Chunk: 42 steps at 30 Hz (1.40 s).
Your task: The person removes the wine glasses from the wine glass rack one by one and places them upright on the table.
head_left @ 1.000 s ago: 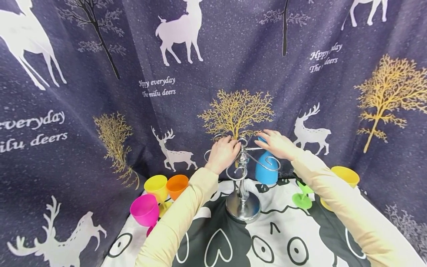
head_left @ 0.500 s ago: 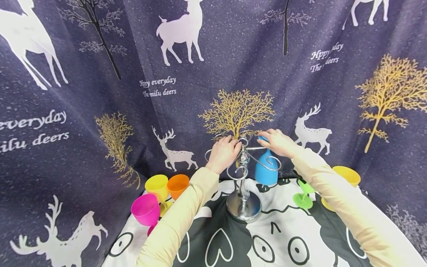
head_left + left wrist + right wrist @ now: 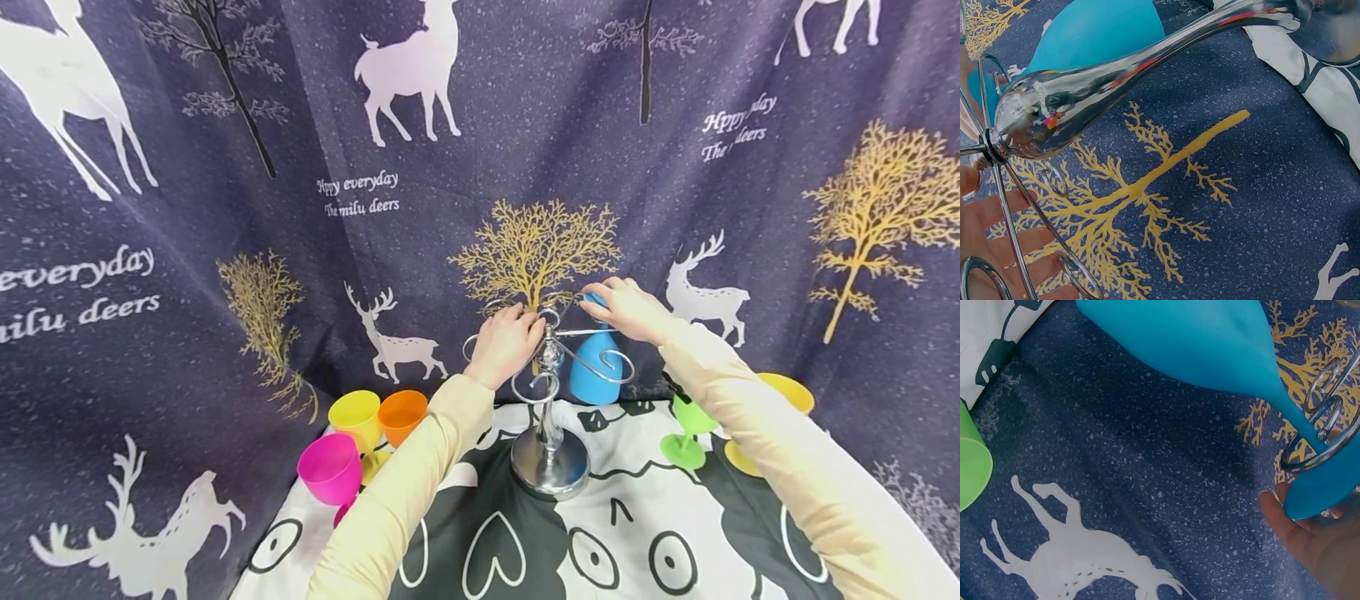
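Note:
A chrome stemware rack [image 3: 550, 460] with curled wire arms stands upright on a round base. My left hand [image 3: 504, 346] holds its top; in the left wrist view, the fingers [image 3: 1007, 209] spread behind the wire arms, with the thumb at the hub. An upside-down blue plastic goblet [image 3: 596, 371] hangs at the rack's right side, bowl downward and slightly tilted. With thumb and fingers, my right hand [image 3: 630, 310] pinches its foot from above. In the right wrist view, the goblet's stem [image 3: 1294, 415] passes through a wire loop [image 3: 1329, 447], the foot above it.
At left stand yellow [image 3: 356, 419], orange [image 3: 402, 414] and magenta [image 3: 330, 469] goblets. A green goblet [image 3: 684, 450] and a yellow goblet [image 3: 787, 392] stand at right, partly behind the right sleeve. A patterned cloth [image 3: 622, 542] covers the table; a dark curtain [image 3: 420, 250] hangs behind.
My right hand has risen slightly, lifting the blue goblet a little and tilting its bowl leftward. The left hand stays on the rack.

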{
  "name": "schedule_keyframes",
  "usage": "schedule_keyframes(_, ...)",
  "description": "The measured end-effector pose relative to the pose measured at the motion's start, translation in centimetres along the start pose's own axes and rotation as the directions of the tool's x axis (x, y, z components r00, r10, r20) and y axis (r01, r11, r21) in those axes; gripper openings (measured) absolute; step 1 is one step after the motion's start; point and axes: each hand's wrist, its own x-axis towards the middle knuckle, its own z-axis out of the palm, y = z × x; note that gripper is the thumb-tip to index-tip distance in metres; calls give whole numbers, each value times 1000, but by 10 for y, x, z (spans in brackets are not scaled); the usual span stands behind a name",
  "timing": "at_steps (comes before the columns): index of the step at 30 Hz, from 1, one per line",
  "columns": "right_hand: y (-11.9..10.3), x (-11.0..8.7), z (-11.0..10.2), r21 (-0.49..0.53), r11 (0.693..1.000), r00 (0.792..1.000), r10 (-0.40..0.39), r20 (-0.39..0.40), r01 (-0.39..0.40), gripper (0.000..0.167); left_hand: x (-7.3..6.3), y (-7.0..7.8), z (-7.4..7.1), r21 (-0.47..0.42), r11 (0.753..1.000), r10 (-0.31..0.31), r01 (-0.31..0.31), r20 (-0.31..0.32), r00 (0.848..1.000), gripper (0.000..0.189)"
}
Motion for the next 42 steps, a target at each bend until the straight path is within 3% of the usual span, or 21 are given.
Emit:
schedule_keyframes(6, 4, -4, -4, -102, 990, 995, -97, -26, 94, 33, 0, -1, -1, 2, 1000, 6, -6, -5, 1000, 42)
schedule_keyframes(12, 4, -8, -8, -48, 999, 999, -28, -19, 27, 38, -1, -1, -1, 2, 1000, 7, -7, -5, 1000, 42)
schedule_keyframes(18, 6, -13, -11, -40, 999, 1000, -20, -5, 20, 42, -2, -1, -3, 6, 1000, 10, -10, -10, 1000, 42)
schedule_keyframes(32, -11, -17, -17, -75, 995, 998, -61, 19, 62, 44, -1, -2, -1, -11, 1000, 4, -4, 0, 1000, 42)
schedule_keyframes(42, -22, -7, -13, -73, 990, 992, -126, -24, 124, 41, -1, 0, -1, 14, 1000, -9, 9, 12, 1000, 42)
